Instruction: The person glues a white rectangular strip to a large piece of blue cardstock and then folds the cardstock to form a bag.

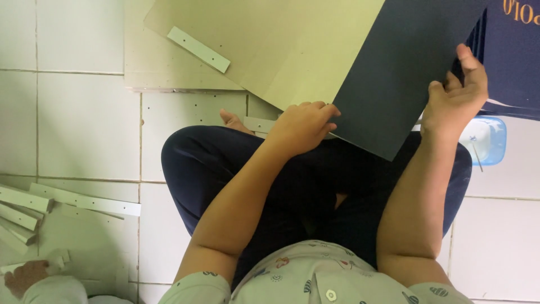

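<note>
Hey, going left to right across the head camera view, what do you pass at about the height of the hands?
White tiled floor → left hand gripping the lower left edge of the dark blue sheet → dark blue sheet → right hand on the sheet's right edge → pale blue plastic container.

- A dark navy board (pixel 405 73): a flat, stiff rectangular sheet with a matte face and straight, clean edges. It is held up off the white tiled floor, tilted so one corner points down toward the person's lap. Its lower-left edge is pinched in the left hand (pixel 302 126); its right edge rests against the fingers of the right hand (pixel 455 95).
- A cream-beige sheet (pixel 281 45): large, flat and pale, lying just behind the navy board, which overlaps its right part.
</note>
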